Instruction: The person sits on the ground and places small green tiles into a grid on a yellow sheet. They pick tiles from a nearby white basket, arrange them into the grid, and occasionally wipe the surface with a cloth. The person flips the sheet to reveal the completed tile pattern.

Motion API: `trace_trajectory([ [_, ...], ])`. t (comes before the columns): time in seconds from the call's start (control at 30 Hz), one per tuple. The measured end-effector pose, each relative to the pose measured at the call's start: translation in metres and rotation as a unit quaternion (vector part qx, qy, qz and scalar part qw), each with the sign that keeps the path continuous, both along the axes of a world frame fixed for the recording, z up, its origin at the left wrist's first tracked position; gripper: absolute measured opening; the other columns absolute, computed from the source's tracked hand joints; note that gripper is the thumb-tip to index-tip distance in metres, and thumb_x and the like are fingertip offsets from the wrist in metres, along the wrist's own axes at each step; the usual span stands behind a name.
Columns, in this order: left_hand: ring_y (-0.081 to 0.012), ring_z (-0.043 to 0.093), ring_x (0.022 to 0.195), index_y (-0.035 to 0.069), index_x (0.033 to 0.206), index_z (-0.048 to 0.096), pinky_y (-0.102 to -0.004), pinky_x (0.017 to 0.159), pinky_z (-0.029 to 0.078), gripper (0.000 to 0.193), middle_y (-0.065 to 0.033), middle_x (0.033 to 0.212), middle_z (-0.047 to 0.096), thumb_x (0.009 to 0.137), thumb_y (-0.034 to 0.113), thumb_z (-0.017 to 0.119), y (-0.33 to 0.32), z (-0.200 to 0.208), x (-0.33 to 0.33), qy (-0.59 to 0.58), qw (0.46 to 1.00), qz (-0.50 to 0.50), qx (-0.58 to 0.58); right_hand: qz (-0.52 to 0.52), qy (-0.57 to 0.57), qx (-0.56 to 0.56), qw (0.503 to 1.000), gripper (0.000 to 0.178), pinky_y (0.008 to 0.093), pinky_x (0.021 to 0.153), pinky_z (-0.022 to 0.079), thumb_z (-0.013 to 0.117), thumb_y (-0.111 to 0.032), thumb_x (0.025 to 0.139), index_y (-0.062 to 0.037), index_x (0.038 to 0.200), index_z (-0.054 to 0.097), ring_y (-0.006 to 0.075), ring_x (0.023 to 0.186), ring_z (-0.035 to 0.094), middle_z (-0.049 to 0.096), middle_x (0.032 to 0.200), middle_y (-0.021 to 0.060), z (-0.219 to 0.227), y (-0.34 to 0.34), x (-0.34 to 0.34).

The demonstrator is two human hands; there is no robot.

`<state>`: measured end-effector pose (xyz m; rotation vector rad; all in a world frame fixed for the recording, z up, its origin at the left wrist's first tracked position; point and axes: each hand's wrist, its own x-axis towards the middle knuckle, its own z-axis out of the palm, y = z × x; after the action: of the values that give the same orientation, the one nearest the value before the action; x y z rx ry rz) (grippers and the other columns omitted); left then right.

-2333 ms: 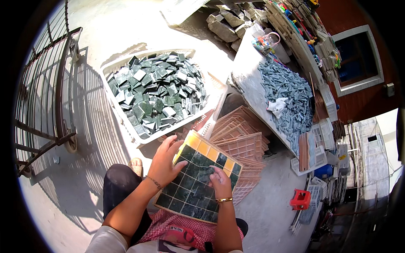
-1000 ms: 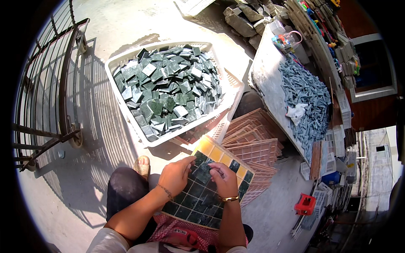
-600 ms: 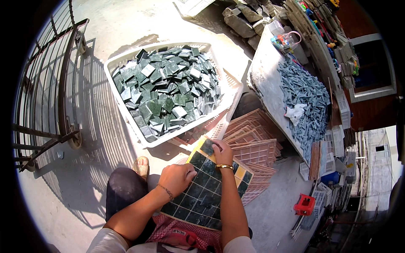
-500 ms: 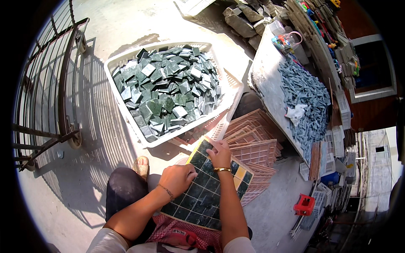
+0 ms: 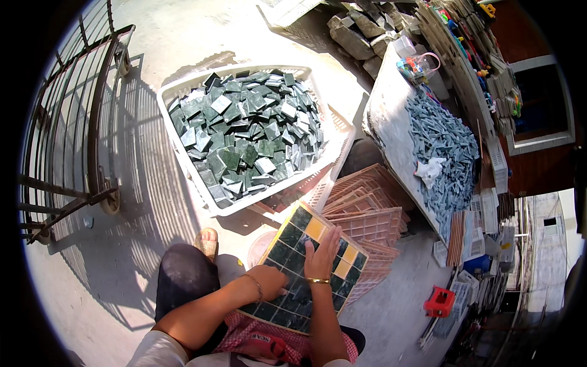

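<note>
A square grid tray (image 5: 292, 211) lies tilted over my lap, most of its cells filled with dark green stone tiles (image 5: 282, 252). A few cells show bare yellow, near the top edge and along the right side. Flat over the tray, my right hand (image 5: 322, 252) has its fingers stretched out and its thumb apart. My left hand (image 5: 273, 282) rests on the tiles lower down, its fingers curled in; whatever they may hold is hidden. Beyond the tray, loose green square tiles (image 5: 244, 134) are heaped in a large white plastic basket (image 5: 229, 210).
Pinkish grid trays (image 5: 370, 223) are stacked right of my lap. Farther right, a pale board (image 5: 391, 116) carries a pile of grey-green stone strips (image 5: 443, 150). A dark metal barred cart (image 5: 95, 122) stands at left. A red crate (image 5: 439, 301) sits on the floor at right.
Both hands have moved nearer to me over the tray. My right hand has left its top edge and flattened out, and a yellow cell near that edge now shows.
</note>
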<state>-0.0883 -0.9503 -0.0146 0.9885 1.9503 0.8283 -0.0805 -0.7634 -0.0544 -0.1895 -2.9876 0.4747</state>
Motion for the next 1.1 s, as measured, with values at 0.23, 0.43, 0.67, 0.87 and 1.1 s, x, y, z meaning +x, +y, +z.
trace_trajectory([
  [0.23,-0.0320,0.061,0.079,0.009,0.093,0.061,-0.0415,0.073,0.046,0.026,-0.0162,0.082,0.063,0.081,0.031,0.055,0.013,0.000,0.009,-0.001,0.998,-0.064,-0.026,-0.033,-0.105,0.074,0.991,0.094,0.0517,0.104,0.008,0.047,-0.058,0.079,0.0080,0.134,0.010,0.0383,0.132,0.008,0.009,0.141,0.0274,-0.030,-0.022,0.031],
  [0.43,-0.0325,0.060,0.079,0.011,0.103,0.059,-0.0417,0.072,0.047,0.030,-0.0157,0.083,0.063,0.081,0.030,0.055,0.015,0.016,0.009,-0.004,0.995,-0.096,-0.012,-0.023,-0.108,0.094,0.989,0.095,0.0504,0.105,0.008,0.050,-0.056,0.077,0.0080,0.134,0.011,0.0386,0.132,0.009,0.011,0.141,0.0273,-0.031,-0.022,0.029],
  [0.67,-0.0288,0.061,0.075,0.008,0.096,0.061,-0.0389,0.067,0.048,0.026,-0.0106,0.079,0.065,0.077,0.025,0.060,-0.035,0.032,-0.061,0.084,0.958,0.271,0.042,-0.029,-0.090,0.099,0.991,0.084,0.0505,0.104,0.010,0.053,-0.052,0.078,0.0000,0.135,0.019,0.0393,0.131,0.012,0.014,0.140,0.0270,-0.028,-0.026,0.034],
  [0.87,-0.0280,0.054,0.089,0.017,0.095,0.060,-0.0356,0.070,0.050,0.020,-0.0098,0.109,0.048,0.079,0.010,0.049,-0.091,-0.097,-0.166,0.357,0.819,0.407,-0.189,-0.031,-0.094,0.097,0.990,0.082,0.0493,0.104,0.009,0.048,-0.055,0.079,-0.0043,0.137,0.020,0.0380,0.131,0.012,0.014,0.140,0.0267,-0.020,-0.028,0.029],
  [1.1,-0.0235,0.052,0.082,0.012,0.071,0.060,-0.0341,0.069,0.046,0.003,-0.0038,0.077,0.056,0.069,0.012,0.058,-0.125,-0.132,-0.176,0.423,0.821,0.368,-0.103,-0.039,-0.091,0.082,0.992,0.082,0.0482,0.105,0.008,0.047,-0.057,0.079,-0.0052,0.137,0.021,0.0364,0.131,0.011,0.014,0.141,0.0247,-0.016,-0.027,0.031],
])
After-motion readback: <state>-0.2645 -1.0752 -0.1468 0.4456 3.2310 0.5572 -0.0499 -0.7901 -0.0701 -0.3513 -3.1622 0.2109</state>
